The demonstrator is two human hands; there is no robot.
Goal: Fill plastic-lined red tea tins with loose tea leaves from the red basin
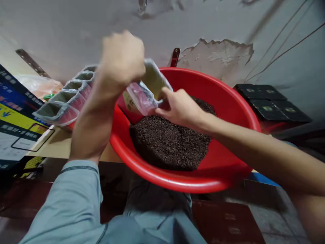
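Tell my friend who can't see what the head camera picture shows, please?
Two bare hands hold a clear plastic pouch open over a big red basin of dark loose tea-like bits. The left hand grips its top; the right hand pinches its lower edge. More open pouches lie in a row at left.

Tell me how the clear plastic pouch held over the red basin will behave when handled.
The plastic pouch looks floppy: it creases between the left hand and right hand. Probably light, seemingly nearly empty. Its glossy film may be slippery.
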